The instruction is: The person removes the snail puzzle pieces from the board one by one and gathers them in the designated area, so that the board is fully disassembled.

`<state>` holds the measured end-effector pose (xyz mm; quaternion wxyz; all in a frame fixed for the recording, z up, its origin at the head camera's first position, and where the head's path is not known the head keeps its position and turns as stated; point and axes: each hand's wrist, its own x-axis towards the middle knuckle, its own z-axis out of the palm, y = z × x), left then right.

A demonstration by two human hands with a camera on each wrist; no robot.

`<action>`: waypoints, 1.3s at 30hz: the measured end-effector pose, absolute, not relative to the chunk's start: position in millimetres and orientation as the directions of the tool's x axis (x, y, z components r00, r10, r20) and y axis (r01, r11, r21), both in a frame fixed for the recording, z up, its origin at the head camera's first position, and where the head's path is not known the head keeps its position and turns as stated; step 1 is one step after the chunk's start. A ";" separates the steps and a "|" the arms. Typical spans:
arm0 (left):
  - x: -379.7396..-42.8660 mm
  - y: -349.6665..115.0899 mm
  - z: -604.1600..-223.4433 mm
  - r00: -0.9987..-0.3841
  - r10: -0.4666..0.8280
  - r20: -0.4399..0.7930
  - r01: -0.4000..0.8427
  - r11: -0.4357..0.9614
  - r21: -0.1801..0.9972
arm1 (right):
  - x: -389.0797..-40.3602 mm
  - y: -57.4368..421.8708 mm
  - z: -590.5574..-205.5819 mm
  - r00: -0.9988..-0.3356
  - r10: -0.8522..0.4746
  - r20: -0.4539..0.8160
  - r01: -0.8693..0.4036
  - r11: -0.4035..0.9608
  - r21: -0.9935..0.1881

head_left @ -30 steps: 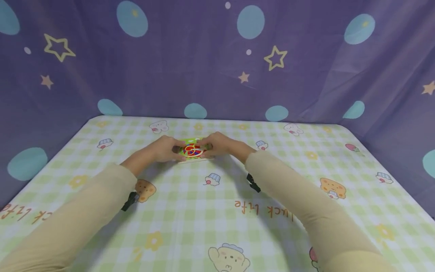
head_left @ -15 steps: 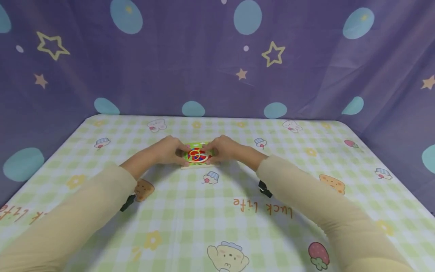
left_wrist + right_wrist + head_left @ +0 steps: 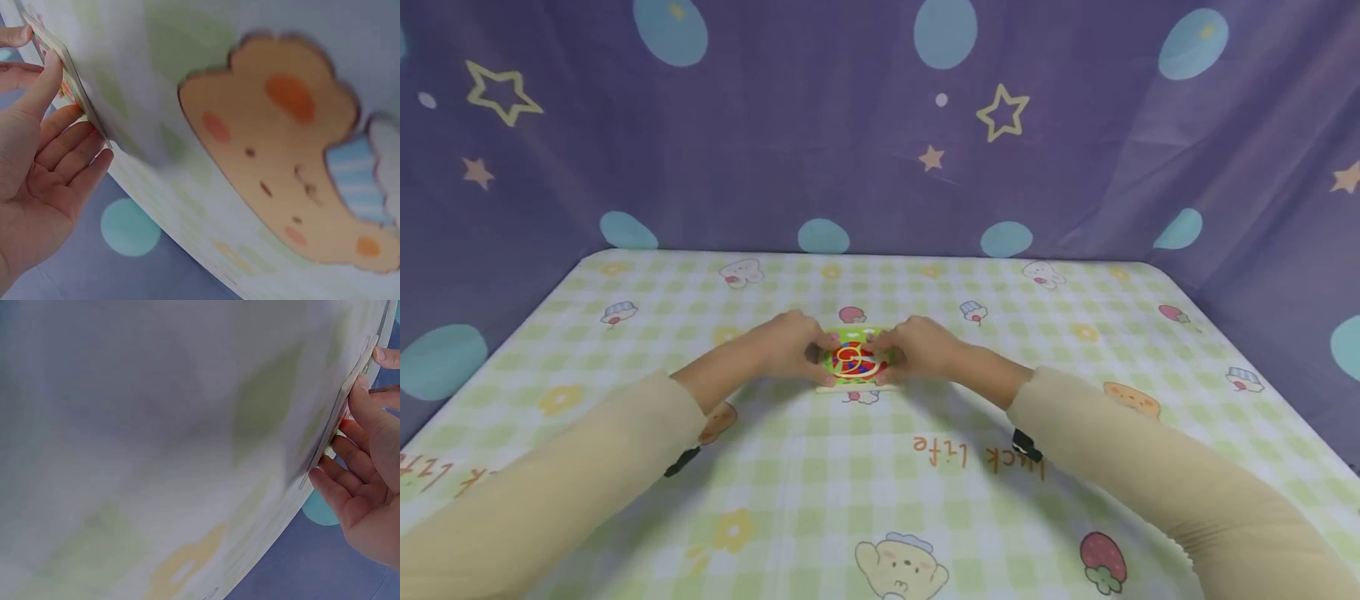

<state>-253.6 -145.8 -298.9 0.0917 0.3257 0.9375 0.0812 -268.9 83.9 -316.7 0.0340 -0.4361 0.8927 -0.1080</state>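
A small flat board (image 3: 853,360) lies between both hands near the middle of the table. Its green face carries a red and blue picture with a pale spiral line. My left hand (image 3: 792,346) holds the board's left side, thumb along the near edge and fingers bent at the side. From the right, my right hand (image 3: 921,348) grips the opposite side in the same way. The left wrist view shows the board's pale thin edge (image 3: 81,94) close to the cloth. In the right wrist view, fingertips (image 3: 320,473) touch the board's side. Whether it is slightly raised, I cannot tell.
A green-and-white checked tablecloth (image 3: 805,500) with printed cartoon figures covers the table. Behind the far edge hangs a purple curtain (image 3: 820,125) with stars and blue ovals. Dark wrist straps (image 3: 1026,446) show beneath the beige sleeves (image 3: 1120,442).
Both hands have drawn the board toward me and a little to the right across the table. Their hold on its two sides stays the same. The head view has shifted slightly.
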 end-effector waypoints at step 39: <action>-182.0 -116.6 -304.7 -0.792 0.608 -0.047 0.585 0.779 0.227 | -194.5 117.7 -320.5 -0.648 -0.756 0.091 -0.741 0.598 -0.307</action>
